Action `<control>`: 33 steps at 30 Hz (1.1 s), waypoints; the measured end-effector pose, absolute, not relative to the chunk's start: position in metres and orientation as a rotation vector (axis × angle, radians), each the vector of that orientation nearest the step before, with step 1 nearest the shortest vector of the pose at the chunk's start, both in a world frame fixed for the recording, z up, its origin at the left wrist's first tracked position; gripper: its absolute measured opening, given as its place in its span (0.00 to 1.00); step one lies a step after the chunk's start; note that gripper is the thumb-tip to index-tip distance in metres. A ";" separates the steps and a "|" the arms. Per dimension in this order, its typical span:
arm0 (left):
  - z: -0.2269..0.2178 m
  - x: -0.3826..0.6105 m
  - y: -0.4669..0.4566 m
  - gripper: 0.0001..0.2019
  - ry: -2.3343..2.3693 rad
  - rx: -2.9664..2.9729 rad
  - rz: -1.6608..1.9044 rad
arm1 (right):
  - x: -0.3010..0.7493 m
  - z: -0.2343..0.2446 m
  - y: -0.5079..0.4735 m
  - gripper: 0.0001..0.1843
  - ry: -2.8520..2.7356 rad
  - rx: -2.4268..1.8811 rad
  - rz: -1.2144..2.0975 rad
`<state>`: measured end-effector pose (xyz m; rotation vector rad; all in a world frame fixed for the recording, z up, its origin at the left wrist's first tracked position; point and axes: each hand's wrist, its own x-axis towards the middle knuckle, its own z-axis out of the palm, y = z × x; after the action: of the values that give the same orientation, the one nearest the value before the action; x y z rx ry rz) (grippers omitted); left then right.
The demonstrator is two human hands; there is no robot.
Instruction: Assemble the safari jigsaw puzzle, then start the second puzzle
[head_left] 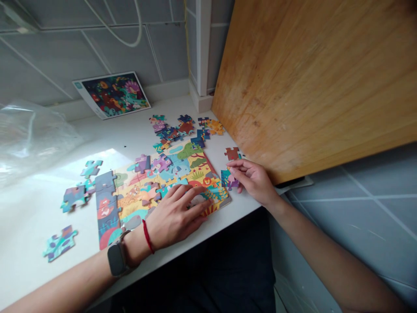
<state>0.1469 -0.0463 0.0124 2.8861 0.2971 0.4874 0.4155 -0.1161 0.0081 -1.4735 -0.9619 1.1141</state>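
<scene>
Grey tiled walls (107, 48) rise behind a white surface (35, 217) carrying one partly assembled jigsaw puzzle (137, 191), printed with cartoon animals and plants. Also shown are one printed picture card (112, 94) leaning against the wall, one crumpled clear plastic bag (29, 139) at far left, and one wooden board (309, 87) standing at right. Two hands appear. The left hand (172, 213), with one smartwatch (116, 259) and one red cord (148, 237) at the wrist, lies on the puzzle, its fingers (192, 198) spread. The right hand (254, 180), just right of the puzzle, has its fingers (236, 167) pinching one blue-and-purple piece (227, 179). One reddish-brown piece (232, 153) lies just above. One heap of loose pieces (177, 130), too overlapped to count, sits beyond the puzzle; three separate groups of pieces (74, 195) lie left of it.
</scene>
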 end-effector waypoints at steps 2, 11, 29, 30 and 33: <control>0.012 0.147 -0.046 0.16 0.300 2.885 0.486 | 0.416 0.008 -0.116 0.24 -0.971 -1.439 1.122; 0.012 0.148 -0.047 0.17 0.297 2.888 0.500 | 0.417 0.008 -0.117 0.20 -1.062 -1.426 1.105; 0.024 0.130 -0.108 0.30 0.605 2.960 0.206 | 0.418 0.010 -0.118 0.18 -1.127 -1.488 1.104; 0.023 0.127 -0.115 0.31 0.600 2.951 0.201 | 0.418 0.010 -0.118 0.17 -1.150 -1.494 1.092; 0.021 0.117 -0.128 0.30 0.575 2.909 0.203 | 0.419 0.010 -0.118 0.17 -1.224 -1.498 1.076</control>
<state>0.1172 -0.1278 0.0208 2.9086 0.5748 0.2031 0.4186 -0.1176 0.0104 -1.4980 -1.2245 1.0762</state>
